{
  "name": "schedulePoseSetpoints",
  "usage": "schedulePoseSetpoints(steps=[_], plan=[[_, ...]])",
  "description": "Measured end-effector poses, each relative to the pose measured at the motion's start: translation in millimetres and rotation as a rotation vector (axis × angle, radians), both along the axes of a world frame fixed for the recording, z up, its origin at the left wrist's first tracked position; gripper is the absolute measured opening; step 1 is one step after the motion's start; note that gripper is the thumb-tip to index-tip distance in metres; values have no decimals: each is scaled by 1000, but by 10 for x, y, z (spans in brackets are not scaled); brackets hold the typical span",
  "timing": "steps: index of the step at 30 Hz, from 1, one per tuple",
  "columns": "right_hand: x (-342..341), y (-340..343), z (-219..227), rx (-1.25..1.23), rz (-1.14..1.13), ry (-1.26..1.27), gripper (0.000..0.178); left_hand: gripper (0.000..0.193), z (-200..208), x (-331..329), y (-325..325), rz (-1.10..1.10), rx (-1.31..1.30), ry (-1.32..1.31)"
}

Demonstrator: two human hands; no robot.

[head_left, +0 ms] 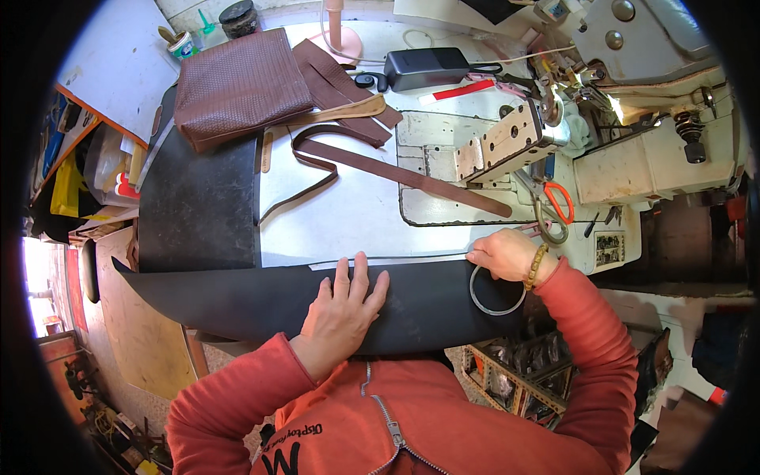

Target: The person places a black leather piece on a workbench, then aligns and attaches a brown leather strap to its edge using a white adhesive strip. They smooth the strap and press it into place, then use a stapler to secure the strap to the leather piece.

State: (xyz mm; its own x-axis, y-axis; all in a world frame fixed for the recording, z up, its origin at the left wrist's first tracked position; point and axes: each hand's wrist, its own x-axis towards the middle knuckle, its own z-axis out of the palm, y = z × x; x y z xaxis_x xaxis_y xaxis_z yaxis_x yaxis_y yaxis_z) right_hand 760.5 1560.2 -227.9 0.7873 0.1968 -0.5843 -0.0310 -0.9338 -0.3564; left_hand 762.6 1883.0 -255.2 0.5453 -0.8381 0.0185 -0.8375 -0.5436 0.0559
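A black sheet (427,305), like leather, lies along the bench's front edge and droops toward me. My left hand (342,313) rests flat on it, fingers spread. A narrow white strip (380,262) runs along the sheet's far edge. At the strip's right end, my right hand (507,255) is closed, thumb and fingers pressed together; what they pinch is hidden. A beaded bracelet (537,266) and a silver bangle (499,313) are at my right wrist. Beyond my hands, a brown strap (412,180) lies across the white bench top (348,226).
A brown woven-texture bag (241,91) stands at the back left, beside a dark box (427,68). At the right is a sewing machine (657,162), with orange-handled scissors (559,203) near its base. A metal-framed crate (514,376) sits below the bench.
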Motion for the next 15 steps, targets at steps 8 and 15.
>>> schedulePoseSetpoints(steps=[8, 15], plan=[[-30, -29, -56, -8, 9, -56, 37, 64, -23, -9, -21, -14, 41, -28], [-97, -38, -150, -46, 33, -186, 37, 52, -15, -47, -249, -26, 238, -272]])
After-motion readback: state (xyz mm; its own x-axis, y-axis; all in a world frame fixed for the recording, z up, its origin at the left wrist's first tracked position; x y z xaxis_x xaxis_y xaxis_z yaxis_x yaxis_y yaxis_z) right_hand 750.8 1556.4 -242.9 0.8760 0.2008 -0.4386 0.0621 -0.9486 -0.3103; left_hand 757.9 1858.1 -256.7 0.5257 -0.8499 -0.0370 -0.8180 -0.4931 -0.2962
